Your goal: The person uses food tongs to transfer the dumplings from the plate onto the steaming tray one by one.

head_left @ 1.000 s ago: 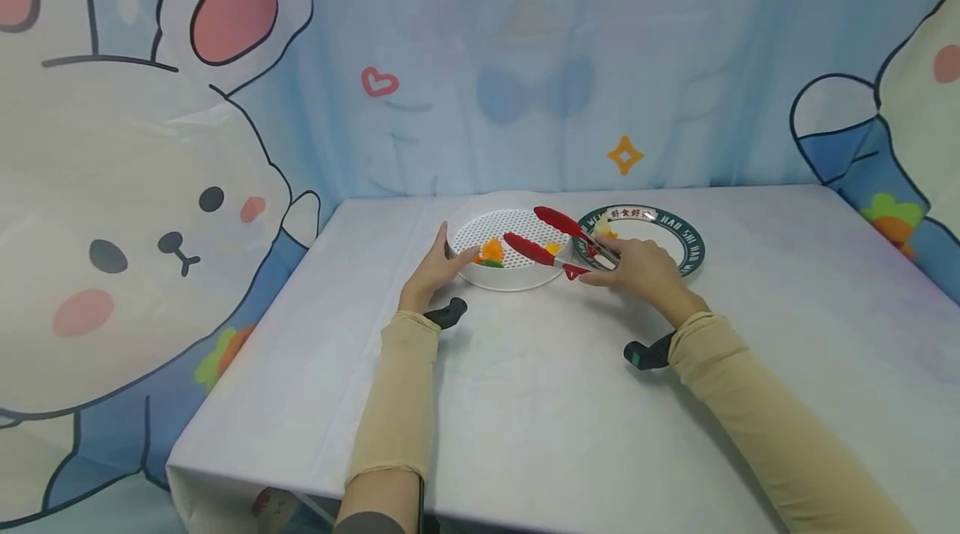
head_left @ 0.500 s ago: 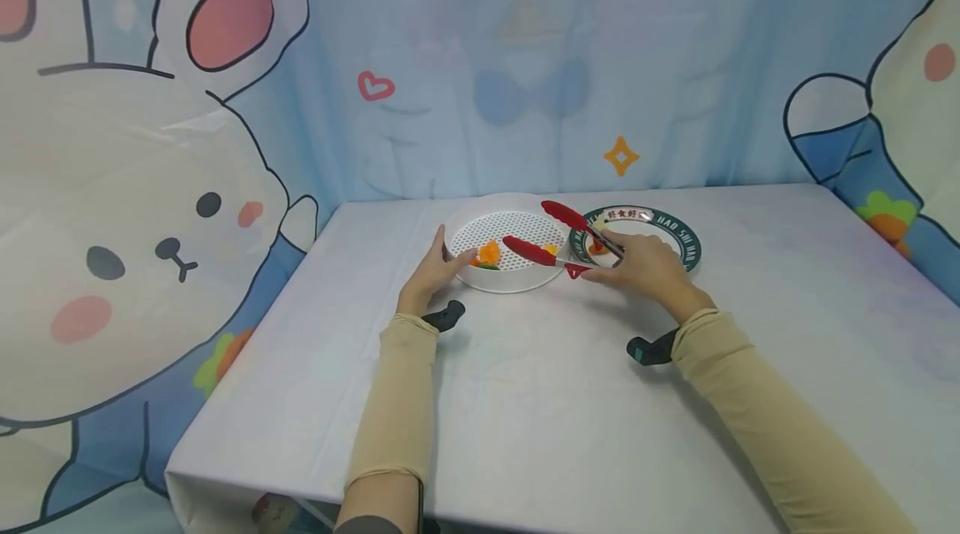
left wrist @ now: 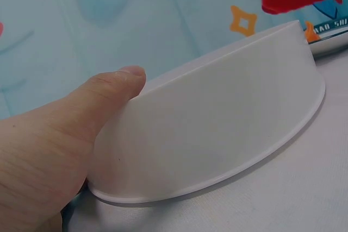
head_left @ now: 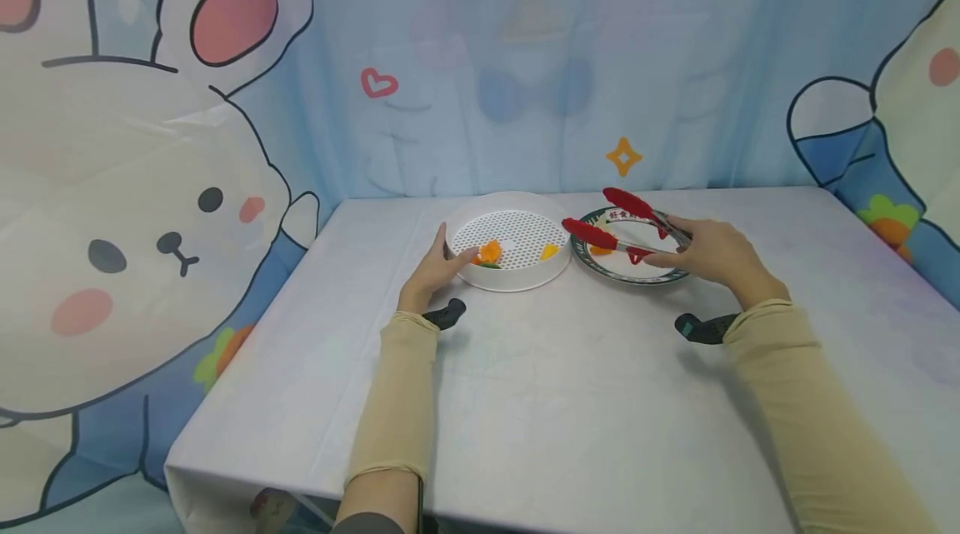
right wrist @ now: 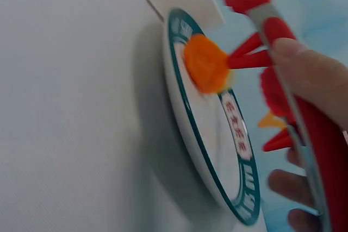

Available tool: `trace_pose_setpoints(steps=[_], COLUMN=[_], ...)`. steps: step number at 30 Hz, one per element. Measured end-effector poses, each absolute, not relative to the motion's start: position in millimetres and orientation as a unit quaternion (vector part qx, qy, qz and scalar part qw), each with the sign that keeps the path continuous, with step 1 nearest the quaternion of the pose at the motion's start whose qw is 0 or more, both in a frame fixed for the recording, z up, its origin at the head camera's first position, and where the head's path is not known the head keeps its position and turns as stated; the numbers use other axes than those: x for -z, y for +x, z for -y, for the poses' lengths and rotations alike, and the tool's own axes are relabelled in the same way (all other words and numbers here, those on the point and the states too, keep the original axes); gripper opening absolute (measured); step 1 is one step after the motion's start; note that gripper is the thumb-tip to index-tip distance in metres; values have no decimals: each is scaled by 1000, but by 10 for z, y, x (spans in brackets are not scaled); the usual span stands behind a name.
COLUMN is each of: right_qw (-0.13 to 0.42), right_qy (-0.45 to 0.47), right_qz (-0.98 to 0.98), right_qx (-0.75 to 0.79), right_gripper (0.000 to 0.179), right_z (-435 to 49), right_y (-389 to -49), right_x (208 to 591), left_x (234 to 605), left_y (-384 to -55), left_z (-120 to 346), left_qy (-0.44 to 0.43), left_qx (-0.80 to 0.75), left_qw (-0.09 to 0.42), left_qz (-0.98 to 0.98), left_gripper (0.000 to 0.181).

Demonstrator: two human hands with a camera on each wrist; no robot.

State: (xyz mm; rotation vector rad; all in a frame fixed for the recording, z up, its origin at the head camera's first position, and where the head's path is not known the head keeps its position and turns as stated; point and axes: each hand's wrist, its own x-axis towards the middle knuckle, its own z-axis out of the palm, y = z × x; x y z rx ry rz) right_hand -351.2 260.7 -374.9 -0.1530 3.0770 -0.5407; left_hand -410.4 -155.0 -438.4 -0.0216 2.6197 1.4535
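Observation:
My left hand (head_left: 435, 271) holds the near left side of a white round steamer basket (head_left: 517, 279) with a perforated bottom, its thumb on the rim in the left wrist view. An orange flower-shaped piece (head_left: 491, 251) and a green piece (head_left: 489, 265) lie in it near the thumb; a yellow piece (head_left: 550, 252) lies to the right. My right hand (head_left: 712, 251) grips red-tipped tongs (head_left: 626, 245), their tips spread apart above a green-rimmed plate (head_left: 666, 276). An orange round piece (right wrist: 205, 63) lies on the plate, with a pale piece partly hidden behind it.
Basket and plate stand side by side near the back of a table with a white cloth (head_left: 540, 401). A blue curtain with cartoon rabbits (head_left: 450, 134) hangs behind. Black wrist mounts (head_left: 705, 328) stick out beneath both hands.
My right hand has moved right with the tongs, whose tips have gone from over the basket's right part to over the plate. The left hand keeps its place on the basket.

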Motion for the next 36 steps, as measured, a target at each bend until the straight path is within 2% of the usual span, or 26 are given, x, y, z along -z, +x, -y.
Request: trace_pose_setpoints(steps=[7, 17, 25, 36], right_qw=[76, 105, 98, 88], right_qy=[-60, -50, -53, -66], right_qz=[-983, -982, -980, -976], right_qx=[155, 151, 163, 189], right_gripper=[115, 112, 101, 95], right_z=[-2853, -2948, -2992, -3036], right_y=[-3498, -3500, -3491, -3502], right_x=[3784, 3844, 3853, 3884], left_x=[4363, 4348, 4357, 4389], left_y=[-4078, -4042, -4062, -4103], left_z=[1529, 1520, 1514, 1516], left_qy=[-8, -7, -8, -21], left_qx=[-478, -490, -478, -471], left_qw=[67, 68, 63, 69], left_qz=[-876, -869, -876, -879], left_gripper=[110, 108, 107, 108])
